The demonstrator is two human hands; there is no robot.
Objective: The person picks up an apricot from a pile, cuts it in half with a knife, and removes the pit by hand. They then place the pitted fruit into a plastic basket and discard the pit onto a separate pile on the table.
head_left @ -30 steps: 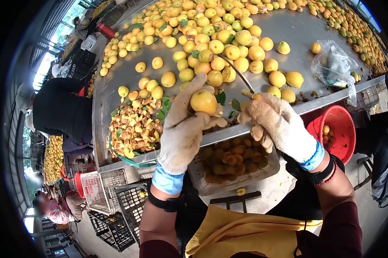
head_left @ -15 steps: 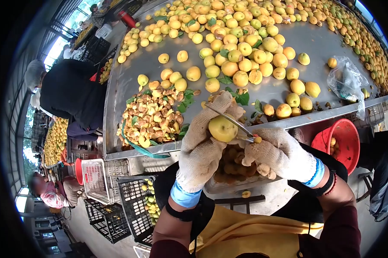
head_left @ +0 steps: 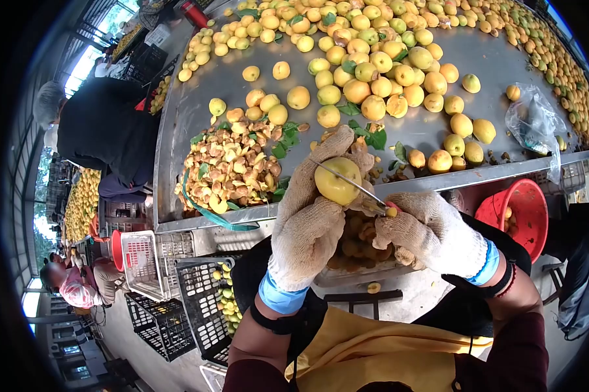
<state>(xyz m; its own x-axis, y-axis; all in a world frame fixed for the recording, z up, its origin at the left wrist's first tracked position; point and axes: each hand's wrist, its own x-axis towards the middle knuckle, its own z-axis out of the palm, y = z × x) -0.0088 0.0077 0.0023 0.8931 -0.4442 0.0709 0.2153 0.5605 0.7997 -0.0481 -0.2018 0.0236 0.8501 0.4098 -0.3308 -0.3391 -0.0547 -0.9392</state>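
My left hand (head_left: 310,225), in a knitted work glove, is closed around a yellow apricot (head_left: 337,181) above the edge of the metal table. In my gloved right hand (head_left: 425,225) is a knife (head_left: 365,192); a bit of its reddish handle shows. The thin blade lies across the apricot, its tip near the fingers of my left hand. A small orange piece (head_left: 391,212) sits by the blade's base at my right thumb. Below both hands, a container of brownish-yellow cut fruit (head_left: 356,245) is partly hidden by them.
On the metal table (head_left: 242,72) lie many whole apricots (head_left: 373,78), a heap of cut pieces (head_left: 232,163) and a clear plastic bag (head_left: 533,117). A red bucket (head_left: 529,219) stands right, crates (head_left: 206,307) left. A person in dark clothes (head_left: 114,130) works at the left.
The apricot has turned upright in my left hand, and the knife blade now lies across its front rather than over its top. The view has shifted slightly.
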